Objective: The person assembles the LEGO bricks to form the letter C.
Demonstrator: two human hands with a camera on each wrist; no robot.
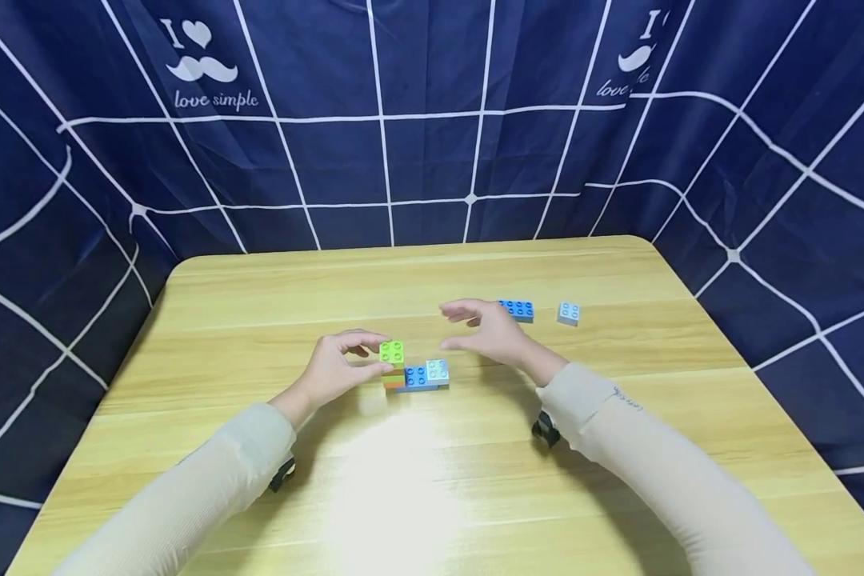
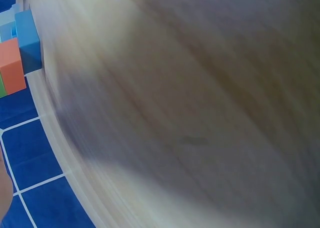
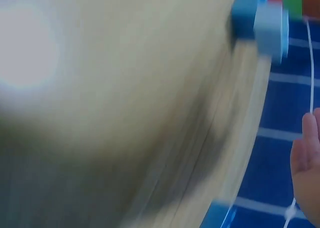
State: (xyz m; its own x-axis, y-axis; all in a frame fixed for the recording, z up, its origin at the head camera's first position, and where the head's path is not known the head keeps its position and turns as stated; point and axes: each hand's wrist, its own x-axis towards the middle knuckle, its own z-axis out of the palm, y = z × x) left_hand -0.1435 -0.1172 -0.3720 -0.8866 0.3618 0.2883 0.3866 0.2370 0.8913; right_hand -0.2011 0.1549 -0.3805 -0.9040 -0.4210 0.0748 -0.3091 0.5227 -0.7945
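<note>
My left hand pinches the lime-green toy brick between thumb and fingers. That brick tops a small stack with orange and green below it, at the left end of a blue brick. On the blue brick's right end sits a light blue brick. In the left wrist view an orange brick shows beside the blue one, with part of a finger at the edge. To the right of the build, my right hand hovers with fingers extended and nothing in its grasp; the right wrist view also shows this hand.
Behind the right hand lies a long blue brick, partly hidden by it. Farther right sits a loose light blue brick. The wooden table ends at a dark blue curtain with white lines.
</note>
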